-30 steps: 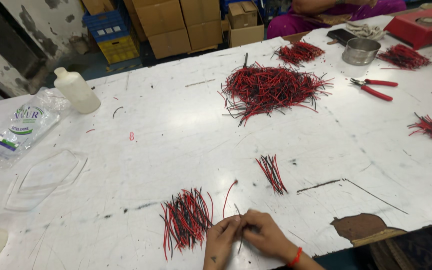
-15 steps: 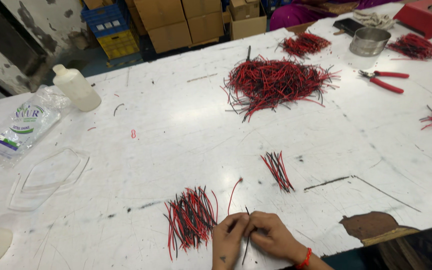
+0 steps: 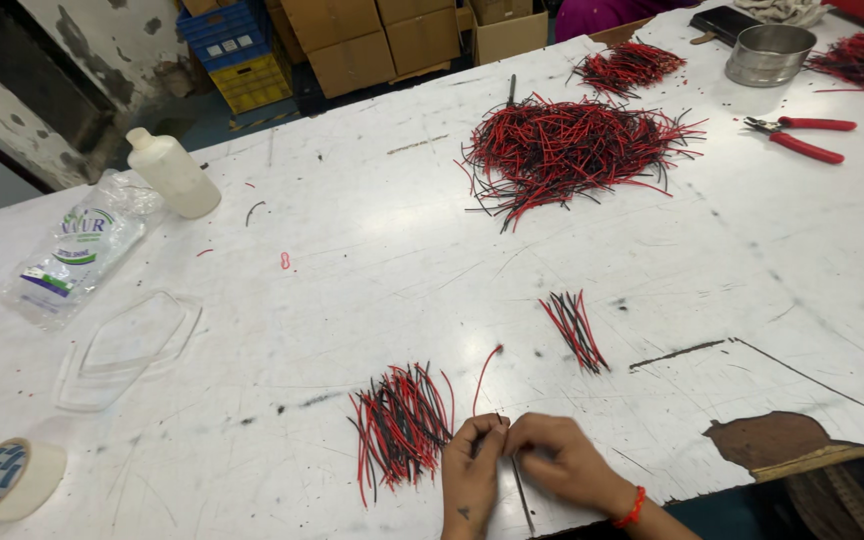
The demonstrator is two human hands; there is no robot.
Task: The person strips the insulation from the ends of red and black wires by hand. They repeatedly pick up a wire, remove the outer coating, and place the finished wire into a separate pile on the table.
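My left hand [image 3: 471, 480] and my right hand [image 3: 562, 464] meet at the table's near edge, fingertips pinched together on thin wires. A single red wire [image 3: 484, 373] curves up from the left fingers, and a dark wire [image 3: 522, 492] runs down between the hands. Just left of my left hand lies a small heap of cut red and black wires [image 3: 399, 422]. A smaller bundle of red and black wires [image 3: 574, 328] lies a little beyond my right hand. A big tangled pile of red and black wires [image 3: 562, 146] sits farther back on the white table [image 3: 372, 250].
Red-handled pliers [image 3: 798, 136] and a metal bowl [image 3: 768, 54] are at the far right. A white bottle [image 3: 172, 172], a plastic bag [image 3: 72, 252] and clear plastic trays [image 3: 127, 345] lie at left, a tape roll [image 3: 7, 478] at the near left. The table surface is chipped at near right [image 3: 777, 445].
Both hands stay together at the near edge and have shifted slightly right in view as the camera moved closer. The wire piles have not moved.
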